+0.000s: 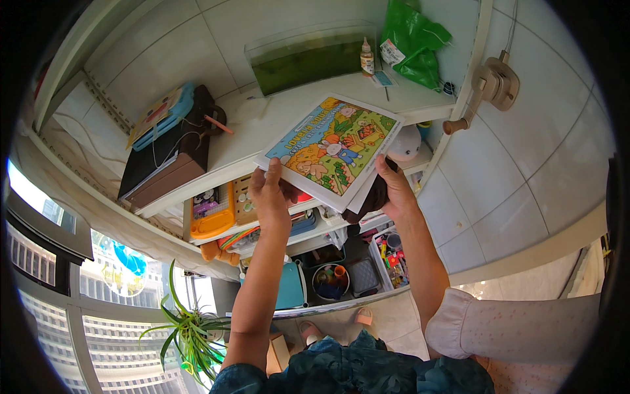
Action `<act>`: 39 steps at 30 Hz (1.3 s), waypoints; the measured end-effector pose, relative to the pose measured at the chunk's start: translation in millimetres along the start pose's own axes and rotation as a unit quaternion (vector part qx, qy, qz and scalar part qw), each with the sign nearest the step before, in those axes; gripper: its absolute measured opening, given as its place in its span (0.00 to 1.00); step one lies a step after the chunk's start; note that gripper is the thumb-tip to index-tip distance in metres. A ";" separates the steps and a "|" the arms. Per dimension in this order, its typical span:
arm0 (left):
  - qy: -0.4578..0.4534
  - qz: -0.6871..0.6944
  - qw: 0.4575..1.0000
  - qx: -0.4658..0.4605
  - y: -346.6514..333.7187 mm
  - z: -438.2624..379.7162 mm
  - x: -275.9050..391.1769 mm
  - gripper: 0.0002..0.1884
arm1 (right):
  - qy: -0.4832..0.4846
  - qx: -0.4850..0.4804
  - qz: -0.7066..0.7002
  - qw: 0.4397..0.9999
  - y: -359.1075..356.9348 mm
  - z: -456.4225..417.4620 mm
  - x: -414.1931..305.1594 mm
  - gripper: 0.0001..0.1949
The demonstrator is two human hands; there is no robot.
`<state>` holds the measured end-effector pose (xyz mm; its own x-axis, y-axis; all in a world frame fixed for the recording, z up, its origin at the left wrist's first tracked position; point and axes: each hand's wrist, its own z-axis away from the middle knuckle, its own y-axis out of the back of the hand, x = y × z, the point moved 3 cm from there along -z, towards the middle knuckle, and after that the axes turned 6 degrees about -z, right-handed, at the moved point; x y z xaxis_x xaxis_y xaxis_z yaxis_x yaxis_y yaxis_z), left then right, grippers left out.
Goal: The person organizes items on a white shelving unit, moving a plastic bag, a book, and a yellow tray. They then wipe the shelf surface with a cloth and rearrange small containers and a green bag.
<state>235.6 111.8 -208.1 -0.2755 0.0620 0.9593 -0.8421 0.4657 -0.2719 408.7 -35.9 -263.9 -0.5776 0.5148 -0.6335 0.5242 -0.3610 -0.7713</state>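
Both hands hold a colouring or picture book (339, 147) with a bright cartoon cover of animals, carrots and a cart; it bears writing. White sheets (361, 194) stick out beneath its lower right edge. My left hand (272, 192) grips the left corner, thumb on top and fingers mostly hidden below. At the right edge, the thumb of my right hand (397, 189) presses the stack. Something dark brown (369, 199), perhaps a pouch or cover, is in the right hand under the papers; its form is partly hidden. The stack is held in front of the white shelf (231, 147).
On the upper shelf are a brown box-like case (167, 172), a green-tinted clear tank (310, 59), a small bottle (366, 59) and a green plastic bag (413, 44). Lower down stand bins of small items (391, 256). A crank handle (457, 125) juts from the right wall.
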 end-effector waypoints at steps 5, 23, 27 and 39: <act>0.026 0.008 1.000 -0.007 4.3 -4.0 1.4 0.16 | 0.024 -0.025 -0.014 0.999 -1.6 4.5 -0.3 0.35; -0.079 -0.157 0.984 0.039 12.3 22.0 0.8 0.15 | -0.026 0.063 -0.011 0.998 -4.0 22.3 -0.4 0.26; 0.014 -0.188 0.982 -0.023 29.0 19.5 -13.8 0.26 | -0.009 0.085 0.038 0.996 0.4 25.8 -1.9 0.24; 0.234 0.150 0.909 -0.312 24.1 -13.4 -26.9 0.34 | -0.064 0.018 0.064 0.996 4.1 39.5 -15.5 0.25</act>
<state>228.9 133.2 -239.5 -0.0986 0.5700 0.8157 -0.2955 0.7660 -0.5710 395.0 -76.0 -259.7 -0.5837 0.3606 -0.7276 0.5775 -0.4455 -0.6841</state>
